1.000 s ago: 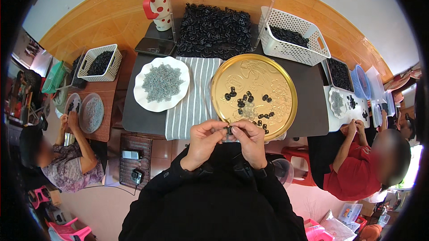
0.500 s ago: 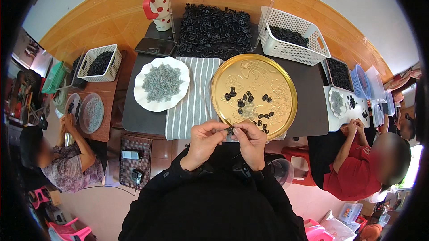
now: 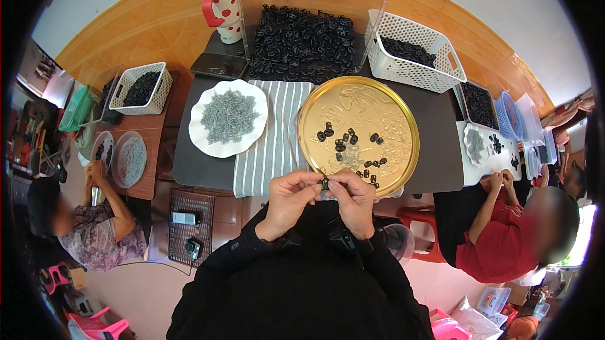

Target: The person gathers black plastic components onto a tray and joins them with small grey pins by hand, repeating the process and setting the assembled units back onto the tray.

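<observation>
My left hand point(image 3: 287, 204) and my right hand point(image 3: 355, 203) meet at the near edge of the table. Their fingertips pinch one small black plastic part point(image 3: 325, 184) between them; its finer detail is hidden by the fingers. Just beyond lies a round gold tray point(image 3: 328, 103) with several loose black parts point(image 3: 350, 138) and a small heap of clear-grey pieces point(image 3: 348, 156). Left of it, a white scalloped plate point(image 3: 196, 131) holds a pile of small grey-green pieces point(image 3: 228, 116). A striped grey cloth point(image 3: 265, 157) lies between plate and tray.
A clear bin point(image 3: 372, 31) full of black parts point(image 3: 302, 40) stands at the back. Beside it are a white perforated basket point(image 3: 435, 78), a dotted tumbler point(image 3: 222, 9) and a dark flat case point(image 3: 218, 66). People work at tables on the left point(image 3: 104, 226) and right point(image 3: 504, 239).
The black part has turned slightly between my fingertips. Both hands stay in nearly the same place, and the tray and plate have not moved.
</observation>
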